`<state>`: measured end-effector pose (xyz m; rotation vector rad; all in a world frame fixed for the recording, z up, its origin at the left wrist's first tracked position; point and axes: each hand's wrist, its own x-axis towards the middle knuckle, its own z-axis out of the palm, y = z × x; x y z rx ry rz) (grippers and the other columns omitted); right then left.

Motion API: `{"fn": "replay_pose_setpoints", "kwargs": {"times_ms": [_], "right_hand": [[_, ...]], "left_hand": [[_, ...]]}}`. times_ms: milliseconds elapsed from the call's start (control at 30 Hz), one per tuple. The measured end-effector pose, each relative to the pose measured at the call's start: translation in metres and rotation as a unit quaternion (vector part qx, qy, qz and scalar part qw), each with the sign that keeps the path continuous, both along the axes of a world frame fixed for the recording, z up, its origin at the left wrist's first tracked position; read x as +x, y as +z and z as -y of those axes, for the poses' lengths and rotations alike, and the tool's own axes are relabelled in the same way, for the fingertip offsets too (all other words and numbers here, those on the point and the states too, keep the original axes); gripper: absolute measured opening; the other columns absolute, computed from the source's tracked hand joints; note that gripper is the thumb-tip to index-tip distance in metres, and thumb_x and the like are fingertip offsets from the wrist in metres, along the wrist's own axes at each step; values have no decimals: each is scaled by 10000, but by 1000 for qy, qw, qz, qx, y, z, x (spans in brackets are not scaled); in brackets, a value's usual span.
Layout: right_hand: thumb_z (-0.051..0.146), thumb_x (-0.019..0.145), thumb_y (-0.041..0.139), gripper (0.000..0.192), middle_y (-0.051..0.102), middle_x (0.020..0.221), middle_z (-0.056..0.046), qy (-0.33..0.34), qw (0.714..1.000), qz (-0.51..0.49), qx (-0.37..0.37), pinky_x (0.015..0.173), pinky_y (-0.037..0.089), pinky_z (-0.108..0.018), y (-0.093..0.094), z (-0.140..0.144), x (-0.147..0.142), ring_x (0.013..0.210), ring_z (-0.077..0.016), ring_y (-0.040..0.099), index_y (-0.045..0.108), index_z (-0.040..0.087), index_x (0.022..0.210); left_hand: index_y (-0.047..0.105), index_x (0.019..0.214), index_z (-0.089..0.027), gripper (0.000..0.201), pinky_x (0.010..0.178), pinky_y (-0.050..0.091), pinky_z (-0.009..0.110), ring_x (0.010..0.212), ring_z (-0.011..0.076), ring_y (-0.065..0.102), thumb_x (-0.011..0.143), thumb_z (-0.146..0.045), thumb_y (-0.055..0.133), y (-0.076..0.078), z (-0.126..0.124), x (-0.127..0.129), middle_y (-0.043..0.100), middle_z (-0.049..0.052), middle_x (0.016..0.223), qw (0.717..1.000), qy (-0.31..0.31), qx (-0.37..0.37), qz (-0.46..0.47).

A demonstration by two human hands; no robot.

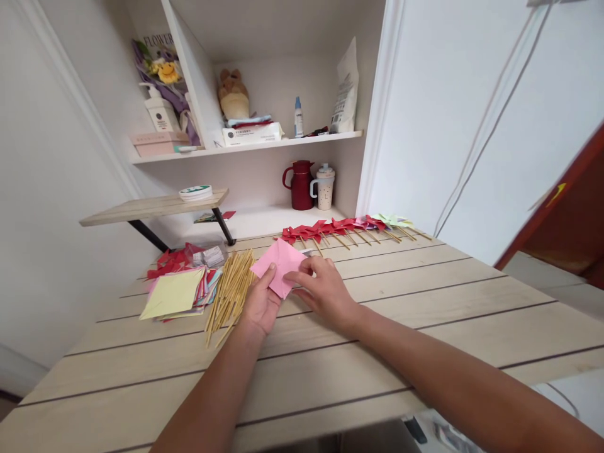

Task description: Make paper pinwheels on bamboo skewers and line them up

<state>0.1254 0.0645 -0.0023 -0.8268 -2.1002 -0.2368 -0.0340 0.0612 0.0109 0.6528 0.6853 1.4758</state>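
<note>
A square of pink paper (278, 257) with crease lines is held up above the table, one corner pointing away from me. My left hand (264, 299) grips its lower left edge, thumb on top and fingers underneath. My right hand (325, 286) pinches the right side of the same paper between thumb and fingers. Left of my hands lies a loose heap of thin wooden sticks (231, 286). Beside it sits a stack of coloured paper squares (174, 292), pale yellow on top. Behind the hands, paper pinwheels (330, 228) on sticks lie in a row, mostly red.
Red paper pieces (172, 261) and a clear plastic packet (210, 255) lie behind the stack. A small raised shelf (155, 206) on black legs carries a round white container (195, 192). A red jug (301, 185) and a cup (324, 187) stand at the back.
</note>
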Motion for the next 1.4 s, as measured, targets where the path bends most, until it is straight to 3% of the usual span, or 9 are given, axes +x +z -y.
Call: {"fn": "replay_pose_setpoints", "kwargs": {"times_ms": [200,333,433,700,1033,1400], "right_hand": [[253,919,655,91,563,894,-47,34,996,-77,0,740,376,-343,-2,-6,1,820,-190,521,744,245,935],[252,875,721,46,571,873,-49,56,984,-161,-42,737,425,-345,-3,-10,1,820,-197,547,754,224,861],[253,887,703,70,574,856,-47,68,974,-202,-79,720,454,-339,-2,-11,2,820,-199,562,753,230,843],[221,845,740,51,567,818,-35,56,964,-228,-128,706,456,-337,4,-10,6,788,-188,561,743,218,794],[192,826,734,85,556,798,-26,45,952,-244,-182,687,464,-320,4,-12,7,764,-174,571,728,202,742],[247,801,784,85,577,808,-32,66,946,-249,-195,688,479,-309,6,-11,9,793,-181,579,734,208,744]], "left_hand": [[719,1122,-159,321,903,585,302,1112,233,690,818,-254,757,-1,2,1,741,107,1189,1000,-16,16,-8],[696,1162,-172,377,794,600,304,1025,228,707,805,-268,774,-2,3,1,736,102,1190,1000,-17,18,-19],[677,1196,-179,426,826,595,327,1009,221,702,794,-269,789,-2,4,2,731,102,1190,999,-25,25,-28],[712,1122,-135,403,857,584,340,1035,235,694,797,-359,792,-6,6,4,734,135,1158,991,-70,32,-112],[731,1036,-103,369,914,572,382,987,237,716,801,-382,784,-6,7,6,762,144,1028,987,-100,42,-121],[775,910,-124,350,761,582,318,840,198,719,664,-351,874,-11,5,8,780,111,980,980,-10,41,-195]]}}
